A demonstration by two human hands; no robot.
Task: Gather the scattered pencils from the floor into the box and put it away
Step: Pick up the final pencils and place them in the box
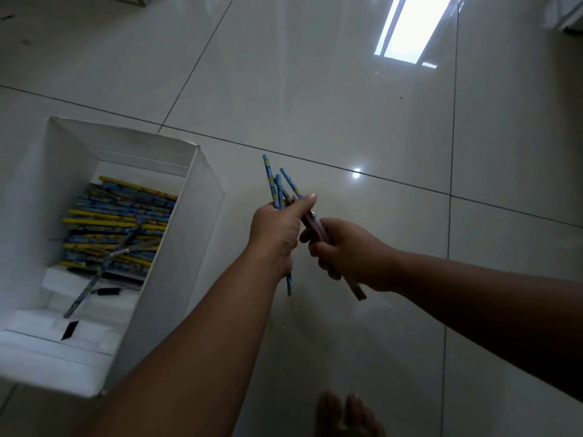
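Note:
A white open box (pixel 164 272) stands on the tiled floor at the left, with several blue and yellow pencils (pixel 116 225) lying in it. My left hand (pixel 277 228) is shut on a bundle of blue pencils (pixel 272 181) that fan upward, one tip poking out below the wrist. Just right of it, my right hand (pixel 347 253) is shut on a few darker pencils (pixel 315 227) whose upper ends reach my left hand's fingers. Both hands hover above the floor, to the right of the box.
Glossy pale floor tiles (pixel 315 89) with dark grout lines surround the box. A bright window reflection (pixel 410 26) lies at the top right. My bare toes (pixel 347 414) show at the bottom edge. A black pen-like item (pixel 108 291) lies in the box's near part.

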